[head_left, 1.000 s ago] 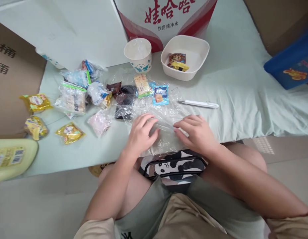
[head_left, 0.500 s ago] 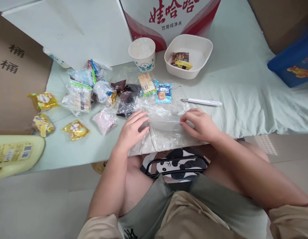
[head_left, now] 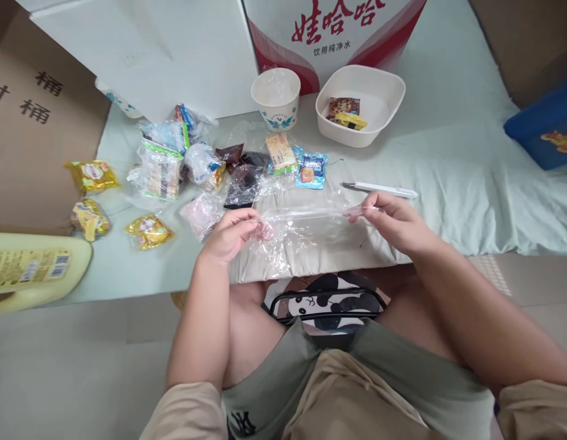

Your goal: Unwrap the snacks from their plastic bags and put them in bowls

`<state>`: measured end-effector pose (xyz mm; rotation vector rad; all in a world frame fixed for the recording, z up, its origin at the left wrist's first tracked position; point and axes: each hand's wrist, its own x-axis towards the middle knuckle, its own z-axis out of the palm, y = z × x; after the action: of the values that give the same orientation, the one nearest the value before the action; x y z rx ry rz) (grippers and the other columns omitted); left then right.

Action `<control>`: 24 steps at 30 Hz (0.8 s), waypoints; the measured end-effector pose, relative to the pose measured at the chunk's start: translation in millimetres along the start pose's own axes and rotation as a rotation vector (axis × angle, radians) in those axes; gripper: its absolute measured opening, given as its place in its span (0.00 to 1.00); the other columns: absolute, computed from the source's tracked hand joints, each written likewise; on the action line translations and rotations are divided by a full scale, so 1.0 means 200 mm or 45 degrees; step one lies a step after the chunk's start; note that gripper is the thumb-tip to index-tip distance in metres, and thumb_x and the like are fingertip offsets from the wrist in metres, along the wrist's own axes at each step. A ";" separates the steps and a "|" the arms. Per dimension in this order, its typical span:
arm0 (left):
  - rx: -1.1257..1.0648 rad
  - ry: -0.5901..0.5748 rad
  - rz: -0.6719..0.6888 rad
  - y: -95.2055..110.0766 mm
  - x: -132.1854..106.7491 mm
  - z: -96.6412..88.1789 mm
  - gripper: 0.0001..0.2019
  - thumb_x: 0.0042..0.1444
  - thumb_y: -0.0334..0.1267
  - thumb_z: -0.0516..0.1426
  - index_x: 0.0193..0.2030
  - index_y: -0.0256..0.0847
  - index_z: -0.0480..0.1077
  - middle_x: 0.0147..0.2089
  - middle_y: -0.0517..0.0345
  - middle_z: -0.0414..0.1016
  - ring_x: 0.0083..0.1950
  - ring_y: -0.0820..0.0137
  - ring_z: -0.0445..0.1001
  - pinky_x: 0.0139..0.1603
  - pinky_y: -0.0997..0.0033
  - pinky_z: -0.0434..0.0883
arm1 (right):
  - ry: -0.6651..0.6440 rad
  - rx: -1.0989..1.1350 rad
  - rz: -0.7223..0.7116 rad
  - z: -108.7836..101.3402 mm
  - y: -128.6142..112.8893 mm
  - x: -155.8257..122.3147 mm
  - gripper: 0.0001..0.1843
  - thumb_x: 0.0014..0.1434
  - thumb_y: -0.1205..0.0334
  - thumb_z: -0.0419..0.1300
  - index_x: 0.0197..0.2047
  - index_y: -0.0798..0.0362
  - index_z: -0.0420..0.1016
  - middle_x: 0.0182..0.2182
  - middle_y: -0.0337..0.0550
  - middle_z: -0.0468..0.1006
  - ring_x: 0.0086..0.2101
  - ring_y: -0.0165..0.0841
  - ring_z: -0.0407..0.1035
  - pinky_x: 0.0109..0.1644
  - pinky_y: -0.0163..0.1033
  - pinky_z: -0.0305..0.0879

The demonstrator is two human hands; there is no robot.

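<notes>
A clear plastic bag [head_left: 306,214] is stretched between my two hands, just above the front edge of the cloth-covered surface. My left hand [head_left: 232,235] pinches its left end, and a pinkish patch shows through the plastic beside the fingers. At the other end, my right hand [head_left: 393,221] grips the film between thumb and fingers. Behind the bag lie a blue snack packet [head_left: 312,171] and a cracker packet [head_left: 280,153]. A white utility knife [head_left: 379,189] rests just beyond my right hand. Left of the bag is a pink-white packet [head_left: 201,215].
Wrapped snacks [head_left: 162,165] are heaped at the left, with gold packets [head_left: 149,232] nearby. A paper cup [head_left: 278,104] and a white bowl [head_left: 379,116] holding packets stand before a printed carton [head_left: 338,36]. A yellow jug [head_left: 36,269] lies at the left edge.
Both hands have closed on the clear bag and raised its edge, drawing it taut. My right hand has shifted right, my left slightly left. The view has moved a little.
</notes>
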<state>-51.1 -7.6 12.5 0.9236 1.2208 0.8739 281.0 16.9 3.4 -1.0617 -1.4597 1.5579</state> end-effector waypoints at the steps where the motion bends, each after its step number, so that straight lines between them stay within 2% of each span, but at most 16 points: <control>1: 0.001 0.017 0.002 0.00 0.01 0.00 0.12 0.41 0.41 0.68 0.30 0.36 0.76 0.28 0.55 0.79 0.29 0.68 0.78 0.32 0.69 0.75 | 0.060 0.050 0.024 0.01 0.00 0.00 0.22 0.58 0.40 0.65 0.31 0.49 0.65 0.26 0.40 0.76 0.31 0.33 0.73 0.38 0.41 0.70; 2: 0.001 0.037 0.013 0.00 0.02 0.01 0.12 0.41 0.40 0.68 0.31 0.36 0.76 0.29 0.55 0.79 0.31 0.68 0.78 0.34 0.69 0.76 | 0.118 0.080 0.064 0.02 0.00 0.00 0.22 0.58 0.40 0.64 0.32 0.48 0.63 0.23 0.37 0.73 0.25 0.31 0.70 0.32 0.38 0.68; 4: -0.037 0.103 0.036 -0.01 0.05 0.03 0.12 0.43 0.40 0.68 0.31 0.38 0.74 0.31 0.55 0.79 0.35 0.67 0.79 0.38 0.69 0.77 | 0.213 0.120 0.172 0.03 -0.01 0.00 0.21 0.60 0.42 0.63 0.33 0.47 0.61 0.18 0.32 0.67 0.17 0.27 0.61 0.20 0.34 0.58; 6: -0.108 0.194 0.041 -0.01 0.07 0.06 0.12 0.48 0.43 0.66 0.33 0.40 0.70 0.33 0.57 0.78 0.36 0.67 0.80 0.37 0.69 0.77 | 0.224 0.185 0.278 0.02 -0.03 0.00 0.17 0.59 0.46 0.64 0.36 0.46 0.62 0.18 0.30 0.66 0.14 0.26 0.58 0.16 0.33 0.50; 8: -0.107 0.295 0.029 -0.02 0.08 0.09 0.11 0.54 0.45 0.62 0.36 0.43 0.67 0.32 0.60 0.77 0.29 0.71 0.77 0.27 0.74 0.73 | 0.078 0.265 0.381 0.01 -0.04 -0.01 0.18 0.57 0.47 0.64 0.43 0.46 0.65 0.22 0.34 0.72 0.16 0.29 0.65 0.16 0.33 0.51; 9: -0.060 0.339 0.028 -0.02 0.09 0.10 0.10 0.57 0.46 0.60 0.37 0.43 0.66 0.31 0.62 0.75 0.23 0.74 0.73 0.20 0.77 0.68 | -0.041 0.282 0.435 0.00 -0.05 -0.02 0.20 0.57 0.46 0.64 0.46 0.47 0.66 0.24 0.38 0.75 0.19 0.32 0.69 0.16 0.34 0.54; 11: 0.084 0.396 0.043 -0.03 0.10 0.11 0.07 0.60 0.44 0.57 0.37 0.44 0.66 0.25 0.65 0.71 0.16 0.78 0.63 0.12 0.80 0.54 | -0.191 0.199 0.473 -0.03 -0.05 -0.03 0.23 0.57 0.43 0.61 0.49 0.49 0.69 0.30 0.45 0.80 0.26 0.37 0.75 0.22 0.38 0.64; 12: 0.149 0.398 0.056 -0.03 0.11 0.11 0.06 0.61 0.43 0.56 0.36 0.44 0.66 0.22 0.66 0.68 0.14 0.78 0.59 0.11 0.80 0.50 | -0.174 0.089 0.431 -0.04 -0.05 -0.03 0.23 0.58 0.43 0.60 0.48 0.50 0.71 0.32 0.47 0.81 0.30 0.39 0.77 0.27 0.41 0.69; 14: 0.233 0.355 0.079 -0.04 0.12 0.11 0.06 0.62 0.41 0.55 0.36 0.43 0.67 0.19 0.67 0.64 0.13 0.78 0.56 0.10 0.80 0.46 | 0.029 -0.203 0.238 -0.04 -0.04 -0.03 0.18 0.58 0.46 0.60 0.43 0.52 0.74 0.36 0.48 0.81 0.38 0.40 0.77 0.41 0.47 0.74; 16: 0.277 0.279 0.057 -0.05 0.13 0.12 0.07 0.63 0.42 0.54 0.36 0.43 0.67 0.17 0.68 0.64 0.12 0.79 0.53 0.10 0.79 0.45 | 0.227 -0.413 0.007 -0.03 -0.02 -0.02 0.13 0.59 0.51 0.61 0.39 0.52 0.75 0.38 0.48 0.81 0.42 0.40 0.75 0.52 0.52 0.72; 17: 0.292 0.235 0.033 -0.05 0.13 0.12 0.07 0.63 0.42 0.54 0.37 0.43 0.67 0.17 0.68 0.64 0.11 0.79 0.51 0.10 0.79 0.45 | 0.250 -0.446 -0.081 -0.02 -0.01 -0.01 0.12 0.59 0.52 0.61 0.39 0.52 0.74 0.39 0.48 0.80 0.44 0.40 0.75 0.55 0.53 0.71; 19: 0.309 0.135 -0.027 -0.04 0.13 0.15 0.08 0.63 0.44 0.54 0.38 0.44 0.68 0.16 0.68 0.63 0.11 0.78 0.52 0.10 0.79 0.44 | 0.140 -0.407 -0.170 0.02 0.02 0.01 0.15 0.59 0.52 0.61 0.44 0.53 0.73 0.44 0.50 0.80 0.46 0.40 0.75 0.57 0.53 0.70; 22: 0.315 -0.042 -0.102 -0.03 0.12 0.20 0.10 0.60 0.48 0.58 0.38 0.43 0.68 0.17 0.68 0.65 0.12 0.78 0.56 0.10 0.79 0.45 | -0.220 -0.349 -0.139 0.10 0.04 0.05 0.29 0.54 0.49 0.67 0.55 0.54 0.70 0.51 0.54 0.78 0.47 0.40 0.74 0.54 0.49 0.73; 24: 0.290 -0.112 -0.118 -0.01 0.10 0.24 0.12 0.57 0.49 0.60 0.38 0.43 0.68 0.18 0.67 0.68 0.12 0.79 0.55 0.10 0.79 0.45 | -0.454 -0.342 -0.077 0.15 0.03 0.07 0.33 0.52 0.51 0.68 0.58 0.55 0.68 0.46 0.51 0.79 0.42 0.37 0.75 0.47 0.45 0.74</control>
<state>-1.6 5.7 7.7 1.0673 1.2941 0.6227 247.5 18.4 -4.2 -0.9061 -1.9691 1.5970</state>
